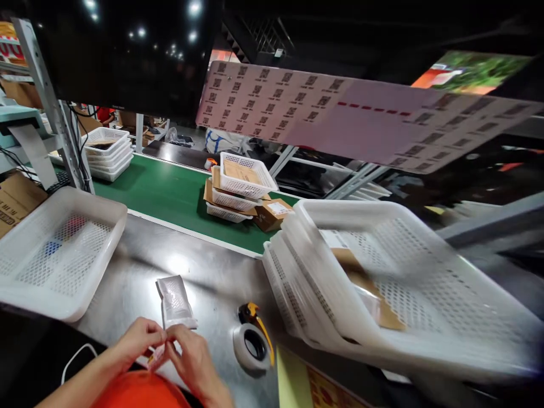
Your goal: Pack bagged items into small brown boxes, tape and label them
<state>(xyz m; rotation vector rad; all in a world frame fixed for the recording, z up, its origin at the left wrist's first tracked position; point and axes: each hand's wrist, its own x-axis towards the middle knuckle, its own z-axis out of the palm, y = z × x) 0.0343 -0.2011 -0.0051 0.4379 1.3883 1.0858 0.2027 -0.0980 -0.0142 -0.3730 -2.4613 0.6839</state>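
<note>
A small pinkish packet (157, 358) sits low in the middle, just in front of the person's orange garment (140, 391) and over the near edge of the desk (208, 351); its print is too small to read. The left hand (138, 341) and the right hand (191, 354) meet at its upper end, thumbs and forefingers clamped on it with the tips almost touching, a pinch that seems chosen for fine control. Exactly how each fingertip bears on it is partly hidden.

Just beyond the knuckles a silvery bubble pouch (175, 300) lies flat on the metal, close enough, it seems, to be taken up without reaching. To the right, a tape roll (251, 347) rests beside a yellow-and-black tape cutter (250, 311), probably kept there for easy access.

White baskets flank the work: a perforated basket (96, 272) at left, and a tilted stack (293, 272) at right, its top one holding brown card; nesting presumably saves room. Behind, a green conveyor (165, 187) carries more stacked baskets (242, 187), set apart from the hands.
</note>
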